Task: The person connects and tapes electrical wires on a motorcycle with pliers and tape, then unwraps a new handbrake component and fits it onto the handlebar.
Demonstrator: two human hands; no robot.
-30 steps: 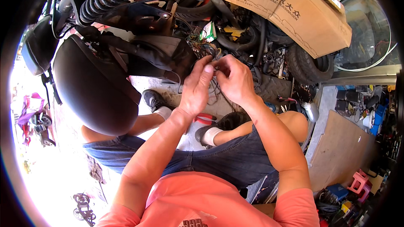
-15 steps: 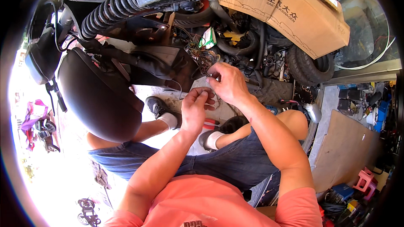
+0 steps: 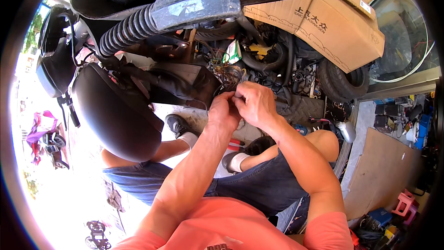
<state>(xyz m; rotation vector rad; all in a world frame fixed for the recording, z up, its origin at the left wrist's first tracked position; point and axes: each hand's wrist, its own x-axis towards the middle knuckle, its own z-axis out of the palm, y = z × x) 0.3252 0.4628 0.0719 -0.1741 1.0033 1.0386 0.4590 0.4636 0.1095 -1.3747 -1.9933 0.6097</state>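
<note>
My left hand (image 3: 224, 112) and my right hand (image 3: 257, 103) meet in front of me, fingertips touching, both closed in a pinch. A tangle of thin coloured wires (image 3: 227, 75) hangs just beyond them, from a black scooter-like vehicle. Dark wire runs from this bundle down to my fingers, and both hands seem to pinch it; the pinched part is mostly hidden. Left of my hands lies the vehicle's dark body panel (image 3: 187, 81), with a large black rounded seat (image 3: 113, 111) nearer to me.
Overhead crosses a grey shock-like part with a ribbed black boot (image 3: 127, 32). A cardboard box (image 3: 323, 23) sits on tyres (image 3: 344, 81) at the back right. Red-handled pliers (image 3: 236, 143) lie on the floor between my shoes. A white-and-green packet (image 3: 232, 52) lies behind the wires.
My hands, apart before, have come together at the fingertips. The right hand has drawn back nearer to me; the left has moved slightly right. The view has shifted a little.
</note>
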